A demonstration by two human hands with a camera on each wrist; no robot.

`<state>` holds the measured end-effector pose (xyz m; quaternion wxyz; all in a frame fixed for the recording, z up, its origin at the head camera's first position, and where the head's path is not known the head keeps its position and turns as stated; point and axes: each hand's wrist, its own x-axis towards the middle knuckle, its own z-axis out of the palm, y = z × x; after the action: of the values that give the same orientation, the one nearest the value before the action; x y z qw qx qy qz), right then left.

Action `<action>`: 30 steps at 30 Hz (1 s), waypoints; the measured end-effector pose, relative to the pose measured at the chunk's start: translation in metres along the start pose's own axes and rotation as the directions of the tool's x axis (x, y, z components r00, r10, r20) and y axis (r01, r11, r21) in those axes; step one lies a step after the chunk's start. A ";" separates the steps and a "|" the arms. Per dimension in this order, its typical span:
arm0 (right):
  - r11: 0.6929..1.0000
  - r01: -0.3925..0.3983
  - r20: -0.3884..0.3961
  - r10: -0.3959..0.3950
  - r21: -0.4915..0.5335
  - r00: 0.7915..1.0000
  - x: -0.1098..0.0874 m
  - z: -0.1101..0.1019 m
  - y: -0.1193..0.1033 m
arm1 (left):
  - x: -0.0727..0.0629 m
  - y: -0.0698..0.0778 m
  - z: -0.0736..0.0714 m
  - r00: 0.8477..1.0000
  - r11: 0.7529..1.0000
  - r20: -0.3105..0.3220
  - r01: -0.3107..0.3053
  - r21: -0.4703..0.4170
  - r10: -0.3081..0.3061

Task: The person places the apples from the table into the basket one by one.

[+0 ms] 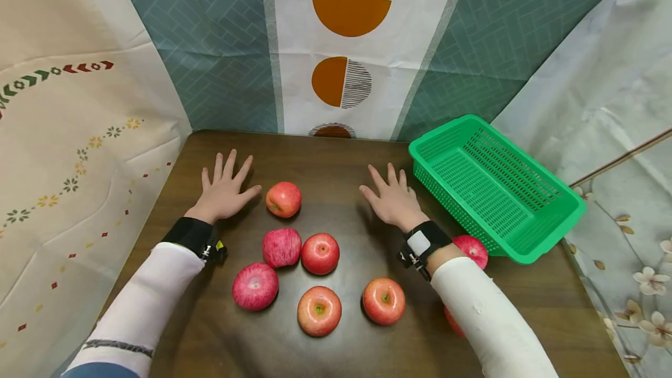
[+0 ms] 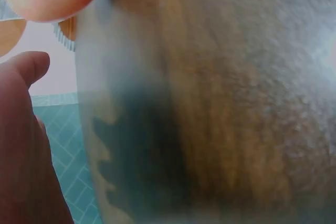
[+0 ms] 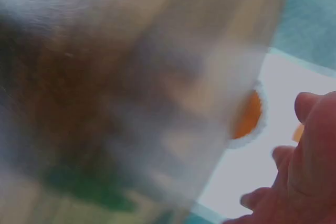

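My left hand (image 1: 223, 192) is spread with straight fingers over the left back of the table, just left of a red apple (image 1: 283, 199), and holds nothing. My right hand (image 1: 391, 198), also spread, hovers left of a green plastic basket (image 1: 499, 188) with nothing in its fingers. Between and below the hands lie a dark pink apple (image 1: 282, 247), a red one (image 1: 320, 254), a striped pink one (image 1: 255, 286) and two lighter red apples (image 1: 319, 311) (image 1: 384, 301). The right forearm partly hides two more apples (image 1: 471, 251) (image 1: 454, 323).
The basket stands tilted at the right, with no fruit inside. A brown wooden table (image 1: 357, 349) carries everything. Patterned cloths hang at the back (image 1: 220, 45) and both sides. Each wrist wears a black strap (image 1: 189, 235) with a small camera.
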<state>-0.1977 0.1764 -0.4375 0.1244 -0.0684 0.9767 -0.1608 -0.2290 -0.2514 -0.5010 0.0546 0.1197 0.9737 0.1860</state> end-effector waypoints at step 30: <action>0.921 -0.272 -0.294 0.351 0.279 0.889 -0.151 -0.105 0.189 | -0.028 0.025 -0.028 0.996 0.968 -0.055 -0.077 -0.240 0.066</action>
<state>-0.0981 0.4115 -0.3709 -0.0140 0.1337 0.9562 -0.2599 -0.2011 -0.2458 -0.4641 0.0395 0.1429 0.9399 0.3076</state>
